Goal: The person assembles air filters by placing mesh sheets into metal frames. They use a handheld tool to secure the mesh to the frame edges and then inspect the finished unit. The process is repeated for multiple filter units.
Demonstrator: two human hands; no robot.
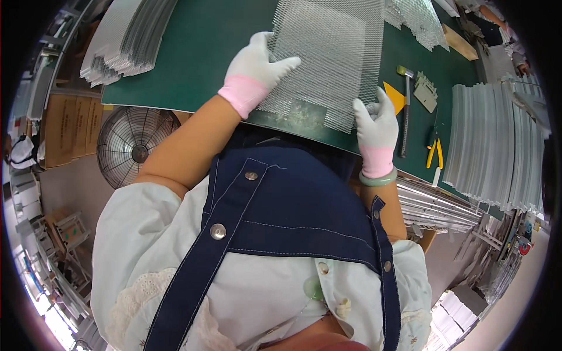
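A silvery expanded-metal mesh sheet [319,55] lies on the green-topped table [196,55], its near edge stepped and close to the table's front edge. My left hand [253,73], in a white glove with a pink cuff, is at the sheet's left edge. Its thumb stretches over the mesh and its fingers point away, apart from the thumb. By the sheet's lower right corner is my right hand [377,126], gloved alike, thumb and fingers spread. Whether either hand presses on the sheet is hard to see. A paler rectangular area shows through the mesh.
Stacked mesh sheets [132,38] stand far left, and more mesh [418,20] far right. Right of my right hand lie a hammer [405,111], a yellow triangular piece [394,98], yellow-handled pliers [434,153] and a grey-green plate [425,92]. Long pale strips [492,140] line the right; a fan [137,146] stands left.
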